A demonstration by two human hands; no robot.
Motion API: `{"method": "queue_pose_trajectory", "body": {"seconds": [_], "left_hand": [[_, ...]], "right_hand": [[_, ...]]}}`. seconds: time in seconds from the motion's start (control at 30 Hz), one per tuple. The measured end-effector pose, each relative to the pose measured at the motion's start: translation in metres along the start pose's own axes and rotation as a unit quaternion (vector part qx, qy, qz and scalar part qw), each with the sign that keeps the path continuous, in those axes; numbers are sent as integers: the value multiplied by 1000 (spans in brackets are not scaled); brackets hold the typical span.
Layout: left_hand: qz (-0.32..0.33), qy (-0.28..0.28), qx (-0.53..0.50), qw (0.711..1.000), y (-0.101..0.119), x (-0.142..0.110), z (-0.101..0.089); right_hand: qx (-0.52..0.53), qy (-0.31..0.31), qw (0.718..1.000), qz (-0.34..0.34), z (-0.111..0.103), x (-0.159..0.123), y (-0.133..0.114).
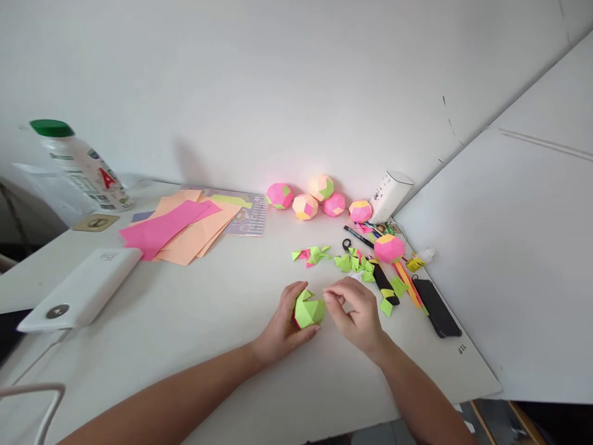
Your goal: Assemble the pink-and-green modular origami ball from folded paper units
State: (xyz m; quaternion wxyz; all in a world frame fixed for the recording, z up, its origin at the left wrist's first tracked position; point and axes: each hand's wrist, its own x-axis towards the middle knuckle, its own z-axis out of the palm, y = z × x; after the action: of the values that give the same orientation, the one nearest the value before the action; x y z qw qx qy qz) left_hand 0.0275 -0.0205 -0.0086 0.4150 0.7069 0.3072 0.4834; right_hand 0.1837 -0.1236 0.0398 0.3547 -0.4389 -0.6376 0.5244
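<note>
My left hand is wrapped round a green folded-paper ball, its thumb along the near side. Pointed flaps stand up around a gap in the ball's top, and a sliver of red or pink shows low on its left. Just to the right, my right hand is raised with thumb and forefinger pinched together, close to the ball but apart from it. Anything between those fingertips is too small to make out. Beyond both hands lie loose green and pink folded paper pieces and a second green heap.
Several finished paper balls line the wall, with another pink ball nearer. At right are a white box, glue bottle and black phone. Left are paper sheets, a power bank and a bottle.
</note>
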Motion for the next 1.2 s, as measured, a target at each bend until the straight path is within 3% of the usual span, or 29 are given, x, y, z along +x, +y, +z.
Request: {"method": "queue_pose_trajectory", "body": {"seconds": [0.1,0.17,0.37,0.5,0.57,0.7,0.9,1.2], "left_hand": [[-27,3,-22,999,-2,0,1],[-46,6,-40,998,-3,-1,2],[-75,-3,-70,995,-1,-2,0],[-173,6,-131,976,1,-2,-7],[-215,2,-190,958,3,1,-10],[-232,-35,-301,924,7,13,-13],[-268,-30,-372,888,12,27,-18],[-295,-1,-416,860,8,29,-20]], "right_hand": [[22,8,1000,12,-41,80,-7],[42,12,999,31,-50,98,0],[217,0,974,59,-46,89,27],[340,10,938,63,-53,97,36],[363,18,929,66,-57,101,39],[379,43,922,72,-58,103,45],[426,32,901,72,-54,108,50],[478,34,871,105,-56,112,48]]}}
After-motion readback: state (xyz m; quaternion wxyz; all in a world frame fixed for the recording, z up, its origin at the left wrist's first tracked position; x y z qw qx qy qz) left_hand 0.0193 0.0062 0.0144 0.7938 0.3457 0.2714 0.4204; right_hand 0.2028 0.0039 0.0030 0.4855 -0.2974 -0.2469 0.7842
